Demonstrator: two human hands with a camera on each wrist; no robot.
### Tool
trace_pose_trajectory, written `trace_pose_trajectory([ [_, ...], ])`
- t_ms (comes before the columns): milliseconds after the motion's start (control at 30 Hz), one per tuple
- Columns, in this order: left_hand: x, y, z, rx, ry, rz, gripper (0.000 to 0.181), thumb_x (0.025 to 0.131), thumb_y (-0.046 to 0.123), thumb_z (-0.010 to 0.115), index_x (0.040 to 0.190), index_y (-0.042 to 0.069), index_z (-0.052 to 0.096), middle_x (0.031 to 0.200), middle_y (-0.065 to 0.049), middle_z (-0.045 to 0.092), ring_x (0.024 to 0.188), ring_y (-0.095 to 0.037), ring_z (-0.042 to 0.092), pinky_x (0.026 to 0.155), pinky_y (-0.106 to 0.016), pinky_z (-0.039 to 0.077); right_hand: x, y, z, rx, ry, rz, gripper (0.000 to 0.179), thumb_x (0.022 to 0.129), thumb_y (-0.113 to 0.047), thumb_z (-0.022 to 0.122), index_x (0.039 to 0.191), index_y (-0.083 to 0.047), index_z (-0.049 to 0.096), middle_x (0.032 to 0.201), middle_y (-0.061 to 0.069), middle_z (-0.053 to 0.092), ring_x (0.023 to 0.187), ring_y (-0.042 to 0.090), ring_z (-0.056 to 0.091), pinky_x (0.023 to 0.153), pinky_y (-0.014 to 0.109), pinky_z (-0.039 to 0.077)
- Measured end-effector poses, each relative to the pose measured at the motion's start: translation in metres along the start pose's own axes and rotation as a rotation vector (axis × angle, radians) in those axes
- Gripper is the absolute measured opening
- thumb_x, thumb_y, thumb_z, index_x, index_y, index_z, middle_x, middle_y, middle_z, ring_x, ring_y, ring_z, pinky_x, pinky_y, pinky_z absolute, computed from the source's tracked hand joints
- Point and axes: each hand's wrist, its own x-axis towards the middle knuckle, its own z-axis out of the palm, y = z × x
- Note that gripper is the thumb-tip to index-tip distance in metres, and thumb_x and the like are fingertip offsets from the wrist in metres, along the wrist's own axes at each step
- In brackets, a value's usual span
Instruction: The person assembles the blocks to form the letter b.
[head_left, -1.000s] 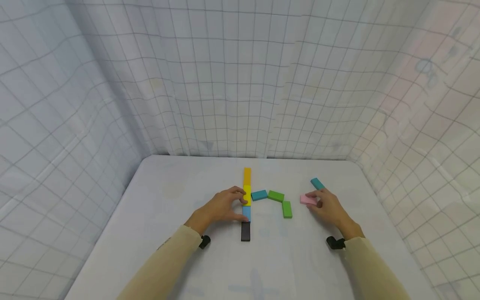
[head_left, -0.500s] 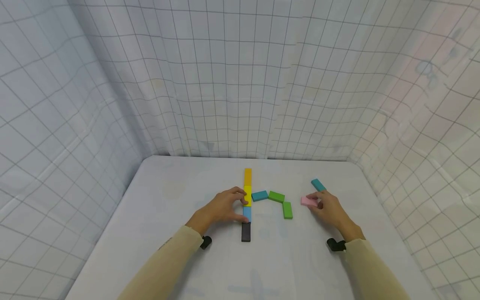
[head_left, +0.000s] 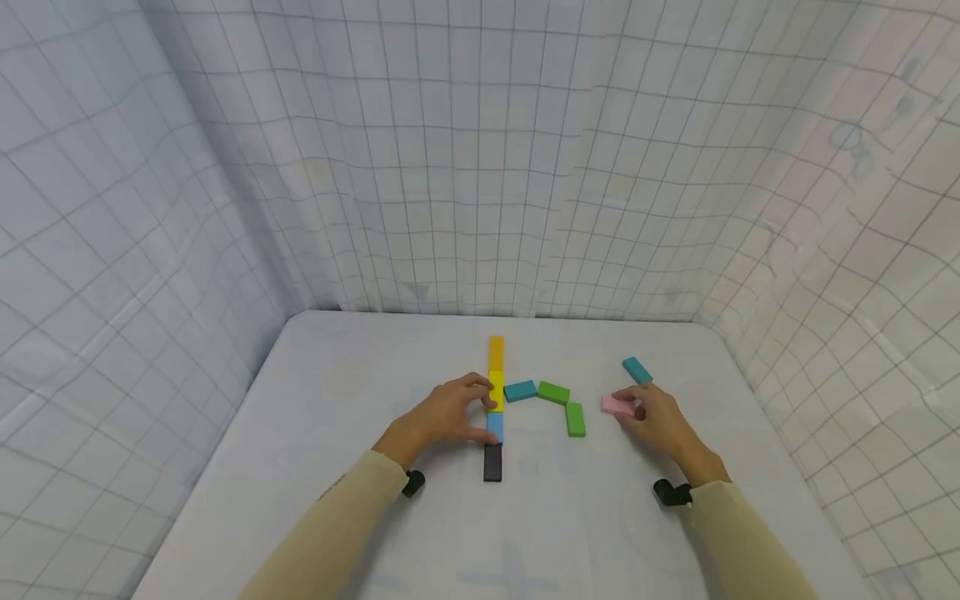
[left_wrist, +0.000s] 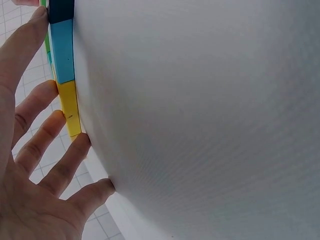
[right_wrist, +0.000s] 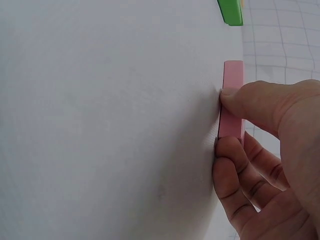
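Observation:
A straight row of flat blocks runs away from me: a black block [head_left: 492, 463], a light blue block [head_left: 495, 427], a yellow block [head_left: 497, 385] and an orange-yellow block [head_left: 497, 352]. My left hand [head_left: 444, 412] rests along the row's left side, fingers spread. In the left wrist view its thumb touches near the black block's end, and fingertips [left_wrist: 60, 116] touch the yellow block. My right hand [head_left: 660, 423] pinches a pink block [right_wrist: 233, 75] lying on the table, thumb on one long side and curled fingers at its near end.
Right of the row, a teal block [head_left: 520, 391], a green block [head_left: 553, 392] and another green block [head_left: 575, 419] form a bent line. A second teal block [head_left: 637, 370] lies beyond my right hand. Gridded white curtains [head_left: 465, 167] surround the white table [head_left: 337, 358].
Almost nothing differs; the view shifts slightly. Both hands stay where they were, the right one still pinching the pink block.

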Motion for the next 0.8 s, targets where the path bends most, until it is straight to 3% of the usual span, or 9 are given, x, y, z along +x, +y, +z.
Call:
trace_pose_trajectory([
  [167, 0.003, -0.003, -0.001, 0.026, 0.009, 0.025, 0.044, 0.097, 0.049, 0.096, 0.126, 0.017, 0.083, 0.164, -0.007, 0.065, 0.147, -0.037, 0.069, 0.125, -0.067, 0.055, -0.001, -0.003, 0.002, -0.009, 0.003, 0.001, 0.034, 0.103, -0.008, 0.088, 0.135, -0.001, 0.08, 0.115, 0.015, 0.071, 0.091, 0.019, 0.064, 0.076, 0.023, 0.054],
  [433, 0.005, -0.007, -0.002, 0.037, 0.009, 0.03, 0.036, 0.101, 0.044, 0.094, 0.123, 0.018, 0.082, 0.163, -0.006, 0.065, 0.144, -0.037, 0.071, 0.122, -0.066, 0.057, -0.001, -0.008, 0.004, -0.04, 0.015, -0.007, 0.034, 0.104, -0.01, 0.088, 0.137, -0.004, 0.08, 0.115, 0.012, 0.072, 0.092, 0.018, 0.063, 0.076, 0.024, 0.054],
  [633, 0.004, -0.005, -0.001, 0.033, 0.013, 0.033, 0.041, 0.099, 0.048, 0.095, 0.125, 0.018, 0.083, 0.163, -0.007, 0.065, 0.145, -0.037, 0.071, 0.123, -0.067, 0.057, -0.003, -0.017, 0.002, -0.042, 0.056, -0.075, 0.034, 0.101, -0.003, 0.088, 0.134, -0.003, 0.081, 0.118, 0.014, 0.074, 0.091, 0.017, 0.063, 0.078, 0.025, 0.055],
  [800, 0.002, -0.003, 0.0, 0.012, -0.008, 0.001, 0.054, 0.092, 0.058, 0.099, 0.128, 0.02, 0.083, 0.166, -0.003, 0.063, 0.15, -0.033, 0.068, 0.128, -0.06, 0.056, -0.005, -0.029, 0.004, -0.013, 0.074, -0.135, 0.035, 0.098, 0.002, 0.089, 0.132, -0.005, 0.083, 0.118, 0.014, 0.074, 0.089, 0.014, 0.061, 0.077, 0.024, 0.055],
])
